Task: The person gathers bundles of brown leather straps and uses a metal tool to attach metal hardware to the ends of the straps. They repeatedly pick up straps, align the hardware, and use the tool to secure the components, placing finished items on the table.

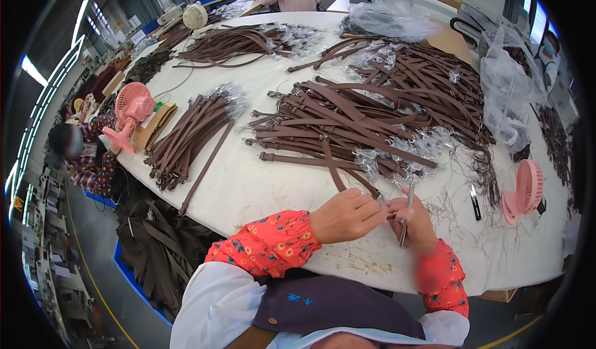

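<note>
Closed on a thin silver tool (410, 195), the right hand (417, 222) sat near the left hand (347, 215), whose hold I couldn't tell. Just beyond, a brown strap (364, 182) reached them, likely light and bendy, best pinched near its end.

A workshop — brown straps (347, 116) crowd the table (261, 200).

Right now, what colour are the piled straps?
The straps are brown, clearest in the head view.
</note>
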The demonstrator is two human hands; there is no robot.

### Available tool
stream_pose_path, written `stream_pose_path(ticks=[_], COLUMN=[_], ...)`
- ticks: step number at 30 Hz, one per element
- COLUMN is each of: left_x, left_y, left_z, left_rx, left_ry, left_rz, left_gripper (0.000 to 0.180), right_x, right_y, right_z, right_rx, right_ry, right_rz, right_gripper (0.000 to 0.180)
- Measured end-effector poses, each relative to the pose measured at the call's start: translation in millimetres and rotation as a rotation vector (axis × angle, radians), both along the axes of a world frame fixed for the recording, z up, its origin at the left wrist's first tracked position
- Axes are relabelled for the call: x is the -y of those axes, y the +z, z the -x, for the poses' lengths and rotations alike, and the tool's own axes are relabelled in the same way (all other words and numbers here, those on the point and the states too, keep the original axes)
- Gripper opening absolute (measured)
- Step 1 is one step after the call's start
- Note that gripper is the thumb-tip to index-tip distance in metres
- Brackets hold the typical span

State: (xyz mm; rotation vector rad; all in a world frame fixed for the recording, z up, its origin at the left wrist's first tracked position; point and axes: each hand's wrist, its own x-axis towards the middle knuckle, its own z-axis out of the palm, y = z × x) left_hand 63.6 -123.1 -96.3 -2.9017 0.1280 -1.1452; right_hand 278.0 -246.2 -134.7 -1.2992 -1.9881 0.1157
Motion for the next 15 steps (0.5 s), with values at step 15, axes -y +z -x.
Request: stream_pose_path(ticks=[15], left_x=[-77.1], left_y=[-44.7], left_z=[74.7], left_rx=[-0.242], left_ry=[0.467], left_rz=[0.250], left_gripper=[0.009], right_x=[2.7], right_y=[-12.3], right_z=[24.2], right_rx=[-0.080], right_ry=[-0.015], right_rz=[0.159], right_gripper=[0.024])
